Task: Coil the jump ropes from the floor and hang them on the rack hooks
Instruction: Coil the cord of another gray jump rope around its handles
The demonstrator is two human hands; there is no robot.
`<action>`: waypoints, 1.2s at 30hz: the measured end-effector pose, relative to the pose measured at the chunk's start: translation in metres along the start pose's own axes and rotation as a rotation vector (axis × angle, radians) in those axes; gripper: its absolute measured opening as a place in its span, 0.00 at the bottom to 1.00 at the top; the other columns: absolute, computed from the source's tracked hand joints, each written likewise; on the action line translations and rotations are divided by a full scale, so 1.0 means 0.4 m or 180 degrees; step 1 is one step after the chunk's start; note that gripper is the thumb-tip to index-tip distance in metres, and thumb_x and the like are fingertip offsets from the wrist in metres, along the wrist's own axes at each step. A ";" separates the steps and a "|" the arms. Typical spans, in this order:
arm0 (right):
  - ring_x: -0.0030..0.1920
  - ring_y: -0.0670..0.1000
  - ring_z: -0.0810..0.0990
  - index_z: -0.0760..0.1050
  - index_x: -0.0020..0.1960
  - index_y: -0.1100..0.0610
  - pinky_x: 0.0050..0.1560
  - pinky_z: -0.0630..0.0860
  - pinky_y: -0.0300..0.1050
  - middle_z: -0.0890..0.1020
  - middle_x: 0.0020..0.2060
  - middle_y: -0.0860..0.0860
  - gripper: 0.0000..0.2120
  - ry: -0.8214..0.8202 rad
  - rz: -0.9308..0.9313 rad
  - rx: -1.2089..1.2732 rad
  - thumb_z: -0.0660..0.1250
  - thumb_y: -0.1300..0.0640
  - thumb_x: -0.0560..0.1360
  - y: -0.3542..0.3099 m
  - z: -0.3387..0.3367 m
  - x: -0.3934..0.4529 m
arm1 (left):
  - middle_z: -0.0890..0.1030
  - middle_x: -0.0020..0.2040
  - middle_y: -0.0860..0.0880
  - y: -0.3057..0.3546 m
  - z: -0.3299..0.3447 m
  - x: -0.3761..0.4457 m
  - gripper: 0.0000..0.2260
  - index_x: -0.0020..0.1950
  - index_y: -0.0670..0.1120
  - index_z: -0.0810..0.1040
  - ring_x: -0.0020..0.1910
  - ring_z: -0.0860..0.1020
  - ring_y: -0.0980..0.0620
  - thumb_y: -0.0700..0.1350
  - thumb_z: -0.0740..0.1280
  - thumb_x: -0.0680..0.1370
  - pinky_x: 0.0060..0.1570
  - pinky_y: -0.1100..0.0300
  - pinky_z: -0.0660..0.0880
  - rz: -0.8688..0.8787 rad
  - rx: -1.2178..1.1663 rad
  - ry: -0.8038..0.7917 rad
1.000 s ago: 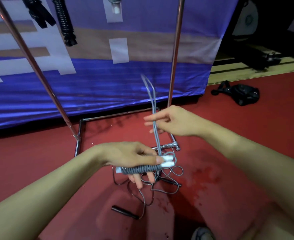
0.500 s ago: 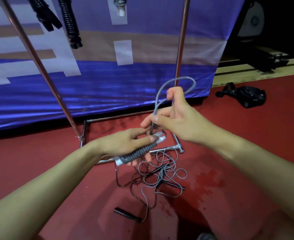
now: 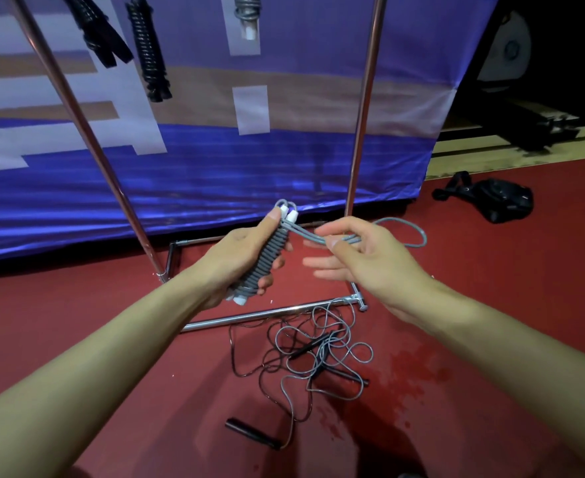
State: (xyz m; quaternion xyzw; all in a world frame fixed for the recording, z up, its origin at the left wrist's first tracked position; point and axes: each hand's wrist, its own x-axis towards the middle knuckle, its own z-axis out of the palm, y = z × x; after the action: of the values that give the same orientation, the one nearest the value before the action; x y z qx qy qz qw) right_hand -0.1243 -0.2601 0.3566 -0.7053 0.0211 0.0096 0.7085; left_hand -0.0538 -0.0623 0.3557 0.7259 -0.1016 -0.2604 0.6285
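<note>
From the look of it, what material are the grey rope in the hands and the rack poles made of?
Grey rope: seemingly a plastic-coated cord, smooth and slightly glossy; it bends into a springy loop past the right hand and winds tightly round the white-tipped handles in the left hand. What lies under the coating cannot be told.
Rack poles: metal tube, likely chromed or polished steel, judging by the bright reflections.

Two slanted rack poles, left (image 3: 87,139) and right (image 3: 361,108), bound an open gap at frame centre. Upper left of that gap is blocked by hanging black coiled ropes (image 3: 149,53); a grey coil (image 3: 247,8) hangs at top centre. The base bar (image 3: 270,310) crosses low. A tangled rope pile (image 3: 318,353) covers the floor (image 3: 491,305) at lower centre. A black bag (image 3: 501,198) lies at right, well apart.
</note>
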 end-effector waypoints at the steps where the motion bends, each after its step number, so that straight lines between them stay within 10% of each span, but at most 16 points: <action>1: 0.46 0.56 0.88 0.75 0.59 0.62 0.45 0.85 0.44 0.87 0.51 0.58 0.07 0.0041 0.0098 -0.0124 0.60 0.63 0.85 0.000 -0.007 0.004 | 0.75 0.37 0.45 0.001 0.000 -0.003 0.29 0.51 0.43 0.81 0.26 0.70 0.48 0.70 0.62 0.78 0.28 0.60 0.70 0.0050 0.0070 -0.0004; 10: 0.34 0.48 0.85 0.79 0.55 0.60 0.33 0.79 0.35 0.87 0.39 0.55 0.09 -0.0176 0.1038 -0.0627 0.71 0.55 0.79 0.031 -0.077 0.042 | 0.75 0.32 0.44 0.004 0.043 -0.033 0.17 0.53 0.40 0.76 0.23 0.69 0.49 0.53 0.59 0.86 0.19 0.66 0.65 0.0512 0.0677 -0.0316; 14: 0.39 0.48 0.86 0.80 0.60 0.66 0.43 0.82 0.37 0.87 0.45 0.58 0.11 -0.0435 0.1144 -0.0196 0.67 0.62 0.81 0.043 -0.101 0.064 | 0.78 0.32 0.45 0.009 0.048 -0.050 0.12 0.48 0.55 0.80 0.23 0.71 0.47 0.56 0.60 0.85 0.22 0.63 0.68 0.0628 0.1151 -0.0823; 21: 0.59 0.54 0.85 0.75 0.67 0.62 0.60 0.81 0.44 0.83 0.60 0.62 0.14 -0.1171 0.1099 -0.0090 0.58 0.67 0.85 0.031 -0.054 0.077 | 0.83 0.34 0.50 -0.034 0.104 -0.043 0.21 0.52 0.43 0.81 0.25 0.77 0.50 0.60 0.63 0.83 0.25 0.64 0.73 0.0062 0.2254 -0.1661; 36: 0.46 0.58 0.87 0.57 0.67 0.44 0.58 0.82 0.56 0.86 0.46 0.57 0.22 -0.0820 -0.1108 -0.0844 0.55 0.69 0.84 -0.039 0.017 0.023 | 0.88 0.51 0.52 -0.039 0.055 -0.018 0.14 0.69 0.61 0.73 0.37 0.87 0.42 0.58 0.64 0.83 0.29 0.58 0.80 -0.0283 0.1623 -0.1228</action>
State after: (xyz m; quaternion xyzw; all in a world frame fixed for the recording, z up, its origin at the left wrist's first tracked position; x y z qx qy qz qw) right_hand -0.1141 -0.2536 0.3717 -0.7780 -0.1926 -0.0199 0.5977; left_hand -0.0739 -0.0750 0.3409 0.8009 -0.2489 -0.3865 0.3836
